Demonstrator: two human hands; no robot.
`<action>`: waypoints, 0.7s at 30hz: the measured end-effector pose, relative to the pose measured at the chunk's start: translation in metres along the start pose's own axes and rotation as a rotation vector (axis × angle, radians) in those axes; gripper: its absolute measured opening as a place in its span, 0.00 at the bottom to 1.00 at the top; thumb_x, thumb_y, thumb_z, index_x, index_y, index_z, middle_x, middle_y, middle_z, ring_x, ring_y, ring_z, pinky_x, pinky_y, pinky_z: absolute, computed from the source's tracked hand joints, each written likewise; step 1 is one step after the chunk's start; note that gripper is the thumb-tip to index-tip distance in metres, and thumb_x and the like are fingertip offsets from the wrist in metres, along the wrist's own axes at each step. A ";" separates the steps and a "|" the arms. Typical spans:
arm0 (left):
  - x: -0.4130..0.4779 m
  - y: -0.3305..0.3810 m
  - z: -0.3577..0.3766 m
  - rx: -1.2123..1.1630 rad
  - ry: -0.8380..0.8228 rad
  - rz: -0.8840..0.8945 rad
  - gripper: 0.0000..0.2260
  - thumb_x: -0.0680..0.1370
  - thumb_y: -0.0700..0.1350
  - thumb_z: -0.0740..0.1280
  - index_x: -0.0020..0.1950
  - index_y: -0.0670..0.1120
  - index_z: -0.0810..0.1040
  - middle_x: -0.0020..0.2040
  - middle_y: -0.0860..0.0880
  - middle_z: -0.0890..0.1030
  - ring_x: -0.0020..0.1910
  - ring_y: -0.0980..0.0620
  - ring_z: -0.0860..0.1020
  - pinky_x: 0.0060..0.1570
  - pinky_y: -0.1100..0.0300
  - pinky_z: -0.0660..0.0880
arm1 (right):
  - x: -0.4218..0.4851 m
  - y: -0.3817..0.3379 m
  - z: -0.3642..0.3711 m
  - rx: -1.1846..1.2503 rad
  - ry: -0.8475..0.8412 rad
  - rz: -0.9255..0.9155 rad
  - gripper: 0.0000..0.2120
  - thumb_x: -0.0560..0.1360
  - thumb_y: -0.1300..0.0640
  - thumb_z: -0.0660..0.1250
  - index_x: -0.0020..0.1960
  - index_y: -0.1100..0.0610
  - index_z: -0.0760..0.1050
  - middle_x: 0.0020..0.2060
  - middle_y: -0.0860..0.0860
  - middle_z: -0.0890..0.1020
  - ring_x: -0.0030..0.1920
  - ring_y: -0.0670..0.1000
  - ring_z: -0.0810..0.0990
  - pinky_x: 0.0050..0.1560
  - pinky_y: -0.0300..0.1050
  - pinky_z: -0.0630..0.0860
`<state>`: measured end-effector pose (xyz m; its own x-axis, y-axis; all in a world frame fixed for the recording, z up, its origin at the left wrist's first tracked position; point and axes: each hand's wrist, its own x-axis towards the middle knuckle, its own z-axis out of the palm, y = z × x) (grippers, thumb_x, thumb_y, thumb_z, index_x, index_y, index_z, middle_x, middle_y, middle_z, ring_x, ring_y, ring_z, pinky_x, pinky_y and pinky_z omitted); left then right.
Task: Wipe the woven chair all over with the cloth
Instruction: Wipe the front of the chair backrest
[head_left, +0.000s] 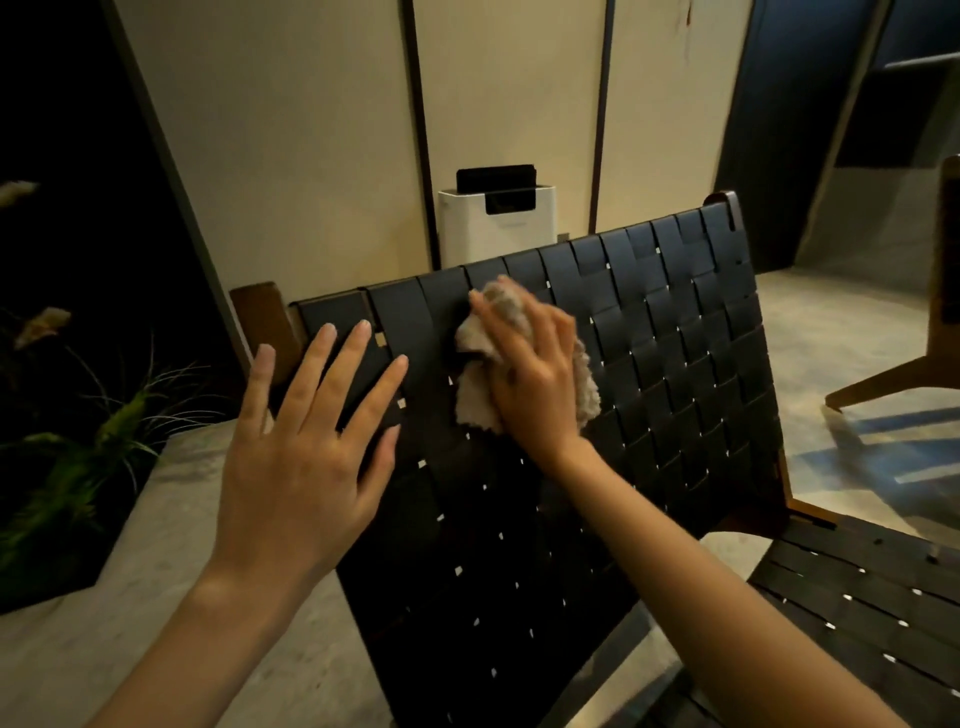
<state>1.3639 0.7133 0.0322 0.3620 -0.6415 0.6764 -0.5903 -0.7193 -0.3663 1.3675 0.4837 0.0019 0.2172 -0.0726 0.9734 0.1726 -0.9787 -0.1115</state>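
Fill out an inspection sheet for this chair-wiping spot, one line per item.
Surface: black woven chair back, tilted, dark wood frame; woven seat at lower right.
Job's things: beige cloth pressed on the upper weave.
Clutter: nothing seen on the chair.
Grip: right hand flat on the cloth, pressing it down; left hand open with fingers spread, at the left part of the chair back, holding nothing.
Cables: nothing seen.
Surroundings: white appliance behind the chair by pale wall panels; green plant at left; another wooden furniture leg at right; light floor.
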 end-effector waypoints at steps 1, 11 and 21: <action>-0.001 -0.003 0.000 -0.011 0.008 -0.003 0.23 0.80 0.52 0.52 0.75 0.49 0.64 0.76 0.42 0.61 0.75 0.43 0.57 0.73 0.42 0.49 | 0.014 0.013 0.000 -0.024 0.017 0.141 0.21 0.77 0.60 0.64 0.69 0.54 0.71 0.66 0.59 0.72 0.62 0.60 0.69 0.61 0.52 0.68; -0.023 -0.022 -0.006 -0.095 0.048 -0.096 0.29 0.80 0.54 0.53 0.77 0.42 0.55 0.77 0.44 0.55 0.77 0.47 0.52 0.74 0.47 0.52 | 0.057 -0.056 0.015 0.142 0.076 0.205 0.16 0.76 0.58 0.62 0.63 0.59 0.76 0.52 0.56 0.82 0.50 0.56 0.73 0.47 0.39 0.65; -0.057 -0.024 -0.011 -0.201 -0.060 -0.225 0.30 0.81 0.57 0.49 0.78 0.42 0.49 0.78 0.45 0.51 0.77 0.49 0.50 0.75 0.52 0.50 | 0.044 -0.123 0.022 0.219 0.059 -0.021 0.18 0.73 0.61 0.71 0.62 0.55 0.77 0.58 0.54 0.80 0.50 0.56 0.71 0.51 0.43 0.68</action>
<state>1.3494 0.7700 0.0090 0.5384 -0.4907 0.6851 -0.6190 -0.7820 -0.0736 1.3770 0.6048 0.0536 0.1562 -0.0704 0.9852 0.3819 -0.9156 -0.1260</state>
